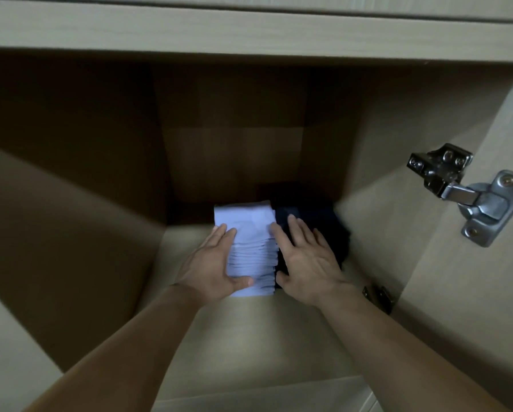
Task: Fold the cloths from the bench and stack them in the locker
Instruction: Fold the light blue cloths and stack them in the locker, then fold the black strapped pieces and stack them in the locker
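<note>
White cloth stack (249, 251) set on locker floor (249, 337), dark stack (338, 230) touching at right. Nothing gripped: left hand (210, 263) pressed flat on left side, right hand (305, 257) flat on dark stack. Sides to be squared evenly.

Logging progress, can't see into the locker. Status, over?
Both hands open: left hand flat against white stack, right hand resting on dark stack. Both stacks side by side on locker floor. Nothing blocking.

On the locker floor (249, 337): folded stack (249, 233) squeezed between left hand (216, 263) and right hand (305, 257). Second pile (335, 224) right beside, under right hand. Hinge (469, 197) way off right.
</note>
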Demonstrator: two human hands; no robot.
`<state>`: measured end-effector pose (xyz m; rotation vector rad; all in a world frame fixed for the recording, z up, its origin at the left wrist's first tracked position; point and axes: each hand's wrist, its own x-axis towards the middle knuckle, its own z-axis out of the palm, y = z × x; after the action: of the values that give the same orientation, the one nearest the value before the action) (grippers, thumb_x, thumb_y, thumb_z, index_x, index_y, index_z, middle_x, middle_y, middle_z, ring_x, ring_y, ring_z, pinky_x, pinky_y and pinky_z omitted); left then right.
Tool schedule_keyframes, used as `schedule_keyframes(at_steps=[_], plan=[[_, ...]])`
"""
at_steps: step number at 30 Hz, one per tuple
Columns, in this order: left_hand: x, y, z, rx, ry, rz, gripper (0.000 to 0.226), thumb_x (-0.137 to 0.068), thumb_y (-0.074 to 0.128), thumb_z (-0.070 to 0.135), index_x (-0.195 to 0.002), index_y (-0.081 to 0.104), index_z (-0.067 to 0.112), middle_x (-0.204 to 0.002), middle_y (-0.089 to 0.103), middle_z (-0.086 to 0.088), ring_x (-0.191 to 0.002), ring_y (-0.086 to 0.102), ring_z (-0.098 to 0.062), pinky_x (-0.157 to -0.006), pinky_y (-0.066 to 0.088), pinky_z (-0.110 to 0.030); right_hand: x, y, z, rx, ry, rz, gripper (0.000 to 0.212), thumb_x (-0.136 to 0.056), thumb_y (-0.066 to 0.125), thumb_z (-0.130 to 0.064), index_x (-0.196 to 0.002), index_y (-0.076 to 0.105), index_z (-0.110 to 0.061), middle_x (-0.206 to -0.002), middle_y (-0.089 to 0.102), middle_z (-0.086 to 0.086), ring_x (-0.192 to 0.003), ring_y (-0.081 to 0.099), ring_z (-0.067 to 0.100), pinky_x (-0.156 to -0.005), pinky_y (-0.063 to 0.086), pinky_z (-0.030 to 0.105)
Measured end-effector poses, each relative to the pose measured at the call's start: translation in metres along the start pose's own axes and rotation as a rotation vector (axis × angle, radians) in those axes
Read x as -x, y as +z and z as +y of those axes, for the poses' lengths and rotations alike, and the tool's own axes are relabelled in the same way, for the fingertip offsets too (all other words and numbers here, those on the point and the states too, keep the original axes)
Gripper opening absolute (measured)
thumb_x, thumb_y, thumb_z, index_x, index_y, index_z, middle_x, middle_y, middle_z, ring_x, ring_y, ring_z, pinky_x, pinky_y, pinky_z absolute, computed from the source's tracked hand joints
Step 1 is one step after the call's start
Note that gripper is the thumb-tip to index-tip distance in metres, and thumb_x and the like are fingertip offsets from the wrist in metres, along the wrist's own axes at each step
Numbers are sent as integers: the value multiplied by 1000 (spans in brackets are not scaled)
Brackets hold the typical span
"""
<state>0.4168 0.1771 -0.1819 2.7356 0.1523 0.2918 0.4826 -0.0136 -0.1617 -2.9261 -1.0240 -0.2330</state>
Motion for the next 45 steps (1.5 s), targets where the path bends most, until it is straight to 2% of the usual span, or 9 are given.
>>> schedule_keyframes(at_steps=[8, 11, 14, 16, 18, 22, 26, 38, 45], plan=[[7, -18, 7, -155, 3, -42, 102, -84, 58, 65, -157, 0, 23, -164, -9, 3, -150, -11, -10, -119, 3, -28, -5, -6, -7, 25, -21, -101, 82, -92, 53, -37, -153, 1, -26, -162, 1, 11, -149, 2, 29, -120, 6, 46], [19, -30, 16, -196, 9, -30, 85, -94, 43, 61, -157, 5, 19, -164, -5, 0, -150, -9, -11, -119, 2, -27, 2, -19, -15, 19, -34, -31, 72, -90, 54, -30, -151, 16, -21, -157, 21, 11, -146, 18, 26, -119, 12, 41], [41, -46, 31, -228, -8, -21, 67, -101, 32, 53, -156, 16, 18, -164, 6, -3, -151, 3, -15, -120, 5, -27, 15, -37, -29, 21, -51, -10, 41, -92, 49, -29, -131, 47, -17, -133, 54, 9, -124, 47, 26, -103, 33, 34], [62, -60, 42, -252, -25, 2, 62, -101, 34, 50, -154, 22, 20, -163, 15, -3, -150, 13, -16, -119, 9, -26, 26, -51, -41, 18, -65, -20, 29, -92, 49, -30, -117, 54, -16, -120, 61, 9, -112, 54, 29, -86, 40, 33], [88, -77, 51, -275, -63, 20, 62, -100, 37, 51, -153, 25, 21, -163, 17, -3, -149, 16, -17, -118, 11, -26, 36, -65, -52, -31, -75, -18, 31, -94, 49, -31, -121, 50, -17, -122, 59, 7, -111, 56, 29, -80, 42, 32], [147, -119, 64, -307, -157, 52, 69, -98, 42, 53, -155, 19, 22, -164, 13, -4, -149, 15, -19, -118, 13, -27, 53, -92, -75, -152, -94, 42, 55, -94, 50, -36, -143, 32, -20, -140, 45, 3, -123, 50, 26, -90, 46, 35], [220, -159, 66, -368, -278, 74, 68, -98, 42, 53, -154, 17, 25, -164, 10, -2, -149, 14, -18, -117, 15, -28, 84, -110, -115, -219, -179, 44, 62, -94, 50, -37, -148, 24, -19, -143, 43, 4, -126, 47, 26, -93, 43, 35], [537, -187, 38, -363, -807, 98, 63, -97, 51, 45, -151, 29, 20, -161, 21, -4, -145, 26, -26, -116, 26, -40, 262, -92, -297, -309, -532, -54, 47, -94, 50, -30, -136, 37, -14, -135, 51, 8, -120, 51, 29, -87, 43, 38], [704, -180, 17, -320, -1067, 119, 65, -97, 53, 45, -152, 30, 19, -161, 24, -5, -146, 27, -26, -117, 27, -39, 356, -71, -394, -321, -730, -153, 54, -95, 50, -31, -144, 30, -17, -138, 47, 5, -121, 50, 25, -84, 44, 36]])
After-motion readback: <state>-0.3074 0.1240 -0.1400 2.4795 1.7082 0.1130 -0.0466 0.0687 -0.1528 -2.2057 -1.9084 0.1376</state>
